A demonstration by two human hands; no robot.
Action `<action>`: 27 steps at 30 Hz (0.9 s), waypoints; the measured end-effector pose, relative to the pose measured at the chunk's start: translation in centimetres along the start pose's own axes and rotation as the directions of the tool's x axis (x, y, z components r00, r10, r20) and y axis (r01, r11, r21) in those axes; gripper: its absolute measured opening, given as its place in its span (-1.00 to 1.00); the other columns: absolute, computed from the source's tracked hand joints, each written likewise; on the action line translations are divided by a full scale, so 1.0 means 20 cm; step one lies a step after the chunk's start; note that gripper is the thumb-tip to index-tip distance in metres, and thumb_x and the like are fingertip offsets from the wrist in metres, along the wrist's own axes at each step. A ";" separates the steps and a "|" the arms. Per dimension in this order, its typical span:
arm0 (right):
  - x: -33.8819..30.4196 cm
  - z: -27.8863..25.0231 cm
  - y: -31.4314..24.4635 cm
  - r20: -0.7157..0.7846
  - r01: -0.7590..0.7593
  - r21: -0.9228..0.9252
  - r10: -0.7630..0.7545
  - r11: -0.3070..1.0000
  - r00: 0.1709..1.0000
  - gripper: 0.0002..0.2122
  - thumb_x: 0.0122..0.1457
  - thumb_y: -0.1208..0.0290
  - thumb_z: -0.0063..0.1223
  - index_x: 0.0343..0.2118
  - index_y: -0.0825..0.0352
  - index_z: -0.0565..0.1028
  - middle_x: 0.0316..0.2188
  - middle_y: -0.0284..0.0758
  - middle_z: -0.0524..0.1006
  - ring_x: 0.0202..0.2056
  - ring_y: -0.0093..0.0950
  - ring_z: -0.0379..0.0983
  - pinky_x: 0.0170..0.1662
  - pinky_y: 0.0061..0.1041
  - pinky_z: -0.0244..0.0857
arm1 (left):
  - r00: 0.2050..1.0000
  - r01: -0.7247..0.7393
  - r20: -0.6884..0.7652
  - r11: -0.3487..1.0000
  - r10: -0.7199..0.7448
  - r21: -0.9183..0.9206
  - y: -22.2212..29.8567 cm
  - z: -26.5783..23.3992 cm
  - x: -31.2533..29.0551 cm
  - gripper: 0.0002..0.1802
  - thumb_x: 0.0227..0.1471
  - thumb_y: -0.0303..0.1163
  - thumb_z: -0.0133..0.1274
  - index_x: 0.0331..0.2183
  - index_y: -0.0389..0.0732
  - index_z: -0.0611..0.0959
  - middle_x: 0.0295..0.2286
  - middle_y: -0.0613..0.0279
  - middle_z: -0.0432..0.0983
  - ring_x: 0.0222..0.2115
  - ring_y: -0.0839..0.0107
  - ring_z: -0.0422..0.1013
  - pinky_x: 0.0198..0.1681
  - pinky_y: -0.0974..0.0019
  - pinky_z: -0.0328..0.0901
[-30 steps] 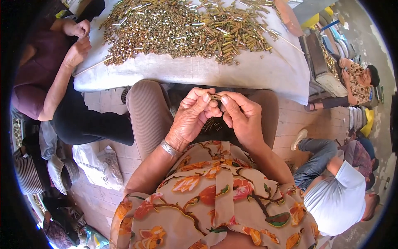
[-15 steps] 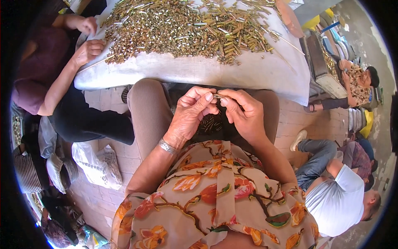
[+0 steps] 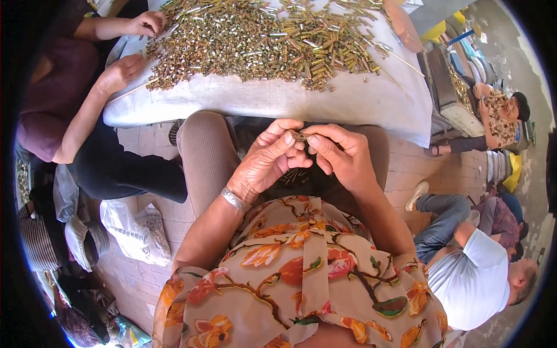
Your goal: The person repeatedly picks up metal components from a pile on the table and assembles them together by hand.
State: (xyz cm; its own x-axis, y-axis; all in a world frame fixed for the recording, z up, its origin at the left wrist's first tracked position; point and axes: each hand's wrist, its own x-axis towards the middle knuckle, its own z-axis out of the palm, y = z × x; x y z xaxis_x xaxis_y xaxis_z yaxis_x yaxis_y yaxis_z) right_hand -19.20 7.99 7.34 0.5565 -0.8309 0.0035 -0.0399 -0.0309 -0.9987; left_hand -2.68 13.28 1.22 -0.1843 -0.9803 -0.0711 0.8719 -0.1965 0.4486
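Note:
Above my lap, my left hand (image 3: 268,153) and my right hand (image 3: 342,153) meet, fingertips almost touching. Pinched between both thumbs and forefingers is a small brass-coloured metal tube (image 3: 301,137), partly hidden by the fingertips. Below the hands, between my knees, several slim metal pieces (image 3: 297,177) lie in a dark space, whose container I cannot make out. In front of me a heap of small brass-coloured metal parts (image 3: 249,49) covers a pale cloth-covered table (image 3: 261,95): short rings toward the left, longer tubes toward the right.
At the left, a co-worker's two hands (image 3: 125,69) work at the table's edge. A white plastic bag (image 3: 134,232) stands on the brick floor. Thin sticks (image 3: 403,60) lie by the table's right edge. Other people sit at the right, one in a white shirt (image 3: 473,278).
My hands stay together over my lap, with the tube turned slightly and more of it showing. The co-worker's farther hand has moved right toward the heap.

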 end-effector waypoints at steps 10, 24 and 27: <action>0.02 0.09 0.06 -0.074 -0.137 0.192 0.153 0.972 0.985 -0.83 0.21 0.47 -0.01 -0.24 0.46 0.52 -0.59 -0.42 0.48 -0.69 -0.77 0.21 -0.66 -0.75 0.07 | 0.999 -0.023 -0.048 0.988 0.016 -0.156 -0.07 -0.07 0.03 -0.76 0.12 -0.28 0.03 -0.17 -0.15 0.52 -0.45 0.35 0.49 -0.42 0.54 0.43 -0.22 0.32 0.43; 0.04 -0.01 0.08 0.040 -0.322 0.469 0.344 0.822 0.938 -0.79 0.19 0.37 0.06 -0.22 0.41 0.50 -0.56 -0.46 0.42 -0.69 -0.76 0.16 -0.68 -0.75 -0.09 | 0.999 0.016 -0.030 0.997 -0.014 0.071 0.00 -0.02 0.02 -0.70 0.14 -0.38 0.01 -0.09 -0.24 0.53 -0.34 0.26 0.54 -0.34 0.47 0.49 -0.17 0.32 0.45; 0.03 0.00 0.07 -0.012 -0.287 0.435 0.324 0.854 0.946 -0.79 0.19 0.36 0.07 -0.24 0.41 0.51 -0.56 -0.45 0.43 -0.70 -0.75 0.18 -0.68 -0.75 -0.06 | 0.996 0.002 -0.094 0.992 0.010 0.124 0.00 -0.01 0.02 -0.71 0.13 -0.38 0.01 -0.10 -0.25 0.54 -0.32 0.25 0.55 -0.35 0.50 0.49 -0.20 0.35 0.46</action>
State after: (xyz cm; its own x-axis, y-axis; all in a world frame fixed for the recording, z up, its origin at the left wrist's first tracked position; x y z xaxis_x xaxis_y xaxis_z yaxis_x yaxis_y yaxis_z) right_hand -18.91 7.47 6.00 0.5038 -0.8026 -0.3195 0.1670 0.4533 -0.8756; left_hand -2.72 12.91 1.09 -0.1324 -0.9798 -0.1497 0.8084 -0.1941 0.5557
